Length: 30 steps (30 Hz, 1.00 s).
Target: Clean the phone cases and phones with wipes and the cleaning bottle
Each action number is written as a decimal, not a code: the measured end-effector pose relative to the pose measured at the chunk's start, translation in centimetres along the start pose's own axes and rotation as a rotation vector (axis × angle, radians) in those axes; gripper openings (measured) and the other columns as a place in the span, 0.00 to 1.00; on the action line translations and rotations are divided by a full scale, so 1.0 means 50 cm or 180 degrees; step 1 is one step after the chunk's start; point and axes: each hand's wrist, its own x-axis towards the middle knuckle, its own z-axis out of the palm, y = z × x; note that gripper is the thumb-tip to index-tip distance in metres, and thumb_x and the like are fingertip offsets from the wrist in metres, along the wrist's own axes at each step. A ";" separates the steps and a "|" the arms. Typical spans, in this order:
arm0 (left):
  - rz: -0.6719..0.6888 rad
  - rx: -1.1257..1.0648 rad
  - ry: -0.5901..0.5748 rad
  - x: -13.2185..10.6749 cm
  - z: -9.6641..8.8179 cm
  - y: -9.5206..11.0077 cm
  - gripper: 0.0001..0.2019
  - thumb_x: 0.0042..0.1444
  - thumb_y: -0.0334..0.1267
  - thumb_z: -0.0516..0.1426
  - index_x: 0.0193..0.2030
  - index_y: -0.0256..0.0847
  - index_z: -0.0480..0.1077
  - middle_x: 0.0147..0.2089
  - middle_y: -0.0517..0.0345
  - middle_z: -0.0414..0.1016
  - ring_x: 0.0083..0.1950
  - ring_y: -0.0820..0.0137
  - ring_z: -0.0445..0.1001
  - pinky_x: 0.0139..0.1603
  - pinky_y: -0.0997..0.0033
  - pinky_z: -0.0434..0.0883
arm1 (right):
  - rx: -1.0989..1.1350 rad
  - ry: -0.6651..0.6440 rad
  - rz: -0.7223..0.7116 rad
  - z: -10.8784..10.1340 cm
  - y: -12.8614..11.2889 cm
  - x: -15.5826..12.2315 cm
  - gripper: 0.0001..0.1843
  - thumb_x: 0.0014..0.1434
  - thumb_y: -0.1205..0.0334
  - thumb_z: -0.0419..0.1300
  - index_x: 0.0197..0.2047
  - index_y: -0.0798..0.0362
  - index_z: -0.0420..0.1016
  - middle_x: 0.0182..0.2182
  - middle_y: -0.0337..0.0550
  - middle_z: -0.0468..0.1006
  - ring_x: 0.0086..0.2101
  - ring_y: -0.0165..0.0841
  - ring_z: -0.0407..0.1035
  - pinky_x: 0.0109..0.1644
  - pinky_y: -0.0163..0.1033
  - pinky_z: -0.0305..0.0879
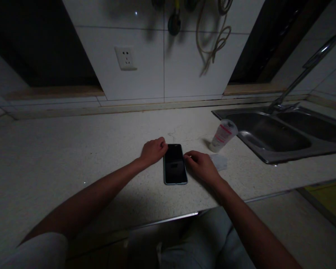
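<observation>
A smartphone (174, 168) with a dark screen and a pale blue-green case edge lies flat on the speckled counter. My left hand (153, 151) is closed at its upper left edge, fingers curled inward; I see nothing held in it. On the opposite side, my right hand (202, 166) rests with thumb and forefinger drawn together close to the phone's right edge. A small pale spot shows at those fingertips, too dim to make out. Partly behind my right hand lies a thin whitish sheet (220, 161), perhaps paper. A clear plastic cup (223, 135) with pink-red print stands just beyond it.
A steel double sink (264, 158) with a tall faucet (305, 71) is set into the counter (123, 130) at right. On the tiled wall are a power socket (125, 58) and a hanging looped cord (217, 46). The counter's front edge runs close to my legs.
</observation>
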 end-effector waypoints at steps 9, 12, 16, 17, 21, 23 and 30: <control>0.0112 0.0243 -0.0038 -0.018 -0.002 0.017 0.13 0.65 0.44 0.48 0.37 0.42 0.70 0.33 0.57 0.76 0.35 0.66 0.73 0.34 0.67 0.59 | -0.0239 -0.0220 -0.0011 -0.003 -0.011 0.006 0.17 0.66 0.55 0.54 0.44 0.51 0.83 0.34 0.47 0.84 0.34 0.39 0.76 0.38 0.39 0.64; 0.0098 0.0314 -0.0067 -0.031 -0.004 0.033 0.12 0.66 0.43 0.47 0.42 0.42 0.69 0.38 0.53 0.77 0.38 0.64 0.74 0.36 0.67 0.62 | -0.0476 -0.0209 0.0038 -0.003 -0.019 0.002 0.16 0.66 0.54 0.55 0.44 0.51 0.83 0.34 0.48 0.84 0.34 0.40 0.77 0.37 0.39 0.63; 0.0080 0.0334 -0.0177 -0.045 -0.017 0.051 0.14 0.66 0.44 0.47 0.52 0.39 0.66 0.43 0.46 0.77 0.42 0.59 0.76 0.40 0.64 0.65 | -0.0619 -0.0160 0.0021 -0.002 -0.024 -0.002 0.15 0.66 0.54 0.56 0.43 0.50 0.82 0.33 0.47 0.84 0.33 0.40 0.76 0.36 0.39 0.61; 0.0048 0.0275 -0.0208 -0.048 -0.022 0.054 0.15 0.66 0.44 0.48 0.54 0.39 0.65 0.43 0.45 0.77 0.43 0.58 0.76 0.41 0.63 0.66 | -0.0628 -0.0156 0.0021 -0.002 -0.024 -0.002 0.15 0.66 0.54 0.56 0.43 0.50 0.82 0.32 0.47 0.84 0.32 0.39 0.76 0.35 0.39 0.60; -0.0219 -0.0399 -0.0376 -0.048 -0.042 0.058 0.20 0.62 0.43 0.52 0.59 0.39 0.63 0.43 0.47 0.78 0.44 0.58 0.76 0.44 0.62 0.67 | -0.0536 -0.0183 0.0057 -0.004 -0.026 -0.004 0.16 0.67 0.53 0.56 0.43 0.52 0.82 0.31 0.47 0.84 0.31 0.38 0.76 0.34 0.38 0.59; -0.0335 -0.0805 -0.0402 -0.043 -0.045 0.055 0.22 0.60 0.42 0.55 0.59 0.38 0.63 0.43 0.47 0.78 0.44 0.60 0.76 0.45 0.62 0.68 | -0.0479 -0.0193 0.0069 -0.004 -0.028 -0.004 0.16 0.67 0.53 0.55 0.43 0.52 0.82 0.32 0.47 0.84 0.32 0.39 0.76 0.34 0.38 0.59; -0.1164 -0.2470 -0.1040 -0.026 -0.027 0.053 0.19 0.57 0.39 0.55 0.54 0.36 0.65 0.28 0.56 0.72 0.22 0.71 0.69 0.21 0.72 0.63 | -0.0590 -0.0227 0.0104 -0.004 -0.031 -0.006 0.17 0.67 0.51 0.56 0.46 0.52 0.82 0.33 0.47 0.84 0.33 0.39 0.76 0.34 0.38 0.59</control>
